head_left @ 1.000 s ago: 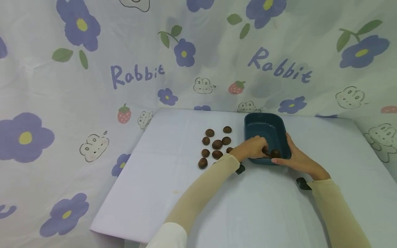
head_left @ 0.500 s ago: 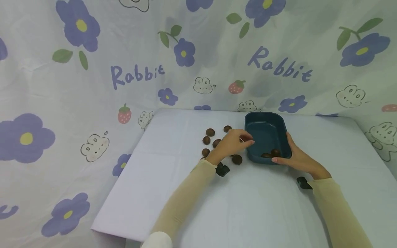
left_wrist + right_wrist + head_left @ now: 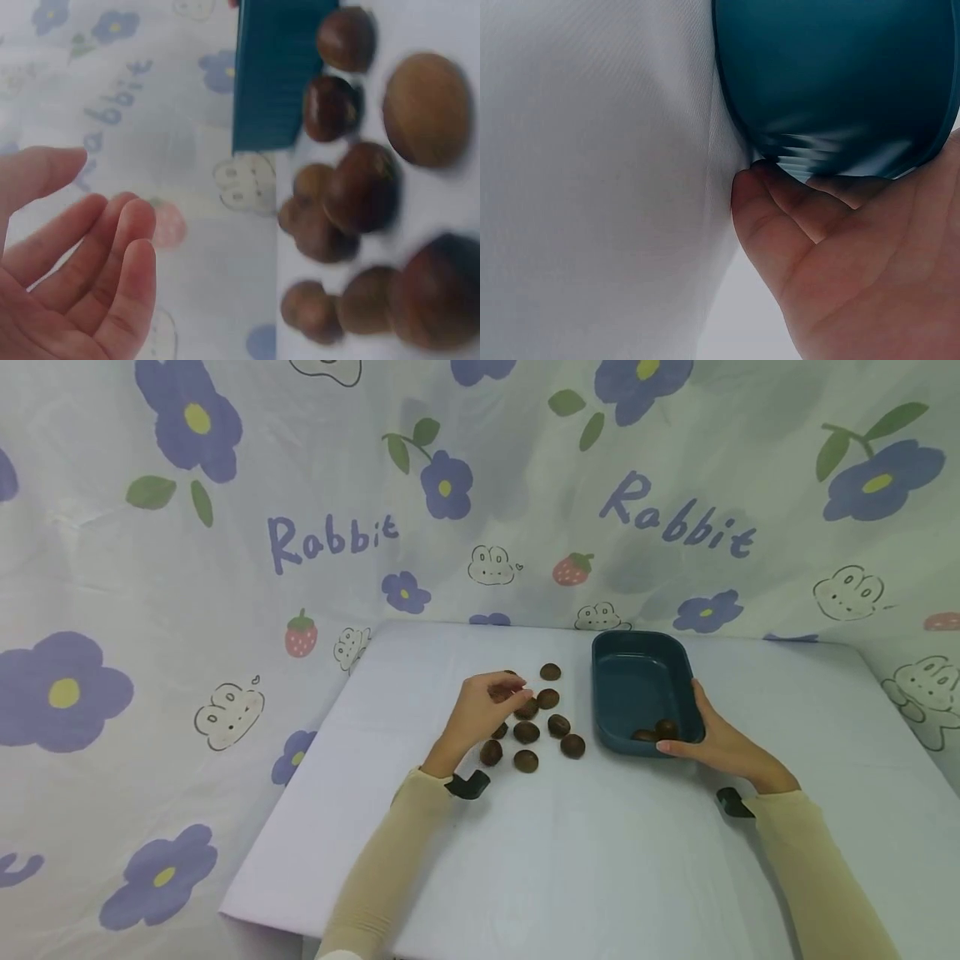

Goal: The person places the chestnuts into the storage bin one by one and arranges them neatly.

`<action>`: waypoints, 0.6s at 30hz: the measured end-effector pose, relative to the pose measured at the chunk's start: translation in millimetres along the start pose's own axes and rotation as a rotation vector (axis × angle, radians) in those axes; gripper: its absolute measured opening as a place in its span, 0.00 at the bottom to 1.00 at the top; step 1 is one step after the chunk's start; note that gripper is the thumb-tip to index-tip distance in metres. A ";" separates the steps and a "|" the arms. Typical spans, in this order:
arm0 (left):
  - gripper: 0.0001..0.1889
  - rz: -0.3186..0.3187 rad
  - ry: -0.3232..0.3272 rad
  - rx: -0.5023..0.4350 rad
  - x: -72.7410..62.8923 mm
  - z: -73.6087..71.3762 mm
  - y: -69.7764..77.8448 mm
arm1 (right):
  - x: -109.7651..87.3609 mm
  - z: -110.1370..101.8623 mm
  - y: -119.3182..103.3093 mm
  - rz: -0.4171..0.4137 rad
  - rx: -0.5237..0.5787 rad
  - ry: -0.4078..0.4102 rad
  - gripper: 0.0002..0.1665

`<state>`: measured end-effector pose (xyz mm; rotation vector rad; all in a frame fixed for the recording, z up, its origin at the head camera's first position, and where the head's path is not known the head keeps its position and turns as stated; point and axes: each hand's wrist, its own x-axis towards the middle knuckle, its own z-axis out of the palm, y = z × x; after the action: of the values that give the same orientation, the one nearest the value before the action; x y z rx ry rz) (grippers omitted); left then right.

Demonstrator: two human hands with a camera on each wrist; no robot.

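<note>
Several brown chestnuts (image 3: 527,732) lie in a loose group on the white table. Above their left side hovers my left hand (image 3: 477,712), thumb and fingers apart; in the left wrist view the palm and loosely bent fingers (image 3: 124,289) hold nothing. The hand hides part of the group in the head view. A deep teal rectangular dish (image 3: 637,681) stands to the right, with a couple of chestnuts (image 3: 666,728) at its near end. My right hand (image 3: 723,743) grips that dish at its near right corner, thumb over the rim and fingers along the outer wall.
Behind the table (image 3: 615,860) hangs a white cloth (image 3: 337,460) printed with purple flowers and rabbits. Each wrist wears a dark strap-on piece, one at the left wrist (image 3: 468,785). The table's left edge runs beside the cloth.
My left hand has come out of the dish and moved left over the loose chestnuts, its fingers now empty. A chestnut remains in the dish where it was. The right hand stays on the dish.
</note>
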<state>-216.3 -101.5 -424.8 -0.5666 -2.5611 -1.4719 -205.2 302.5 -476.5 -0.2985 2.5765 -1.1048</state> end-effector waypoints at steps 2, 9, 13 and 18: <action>0.12 -0.010 0.030 0.002 -6.1 -7.9 -7.3 | -0.4 0.2 -0.8 0.003 -0.002 0.000 0.80; 0.14 -0.090 0.075 0.090 -26.6 -20.2 -29.1 | -0.6 -0.5 0.0 0.009 0.001 -0.002 0.79; 0.18 -0.182 0.037 0.133 -37.9 -23.0 -33.7 | -0.3 0.3 1.7 0.003 0.006 0.001 0.79; 0.18 -0.275 -0.028 0.181 -47.4 -23.2 -37.2 | 0.5 0.9 3.0 0.002 0.000 0.005 0.79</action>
<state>-188.6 -150.2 -456.8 -0.2187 -2.8470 -1.2894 -205.5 303.8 -479.4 -0.2939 2.5804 -1.1059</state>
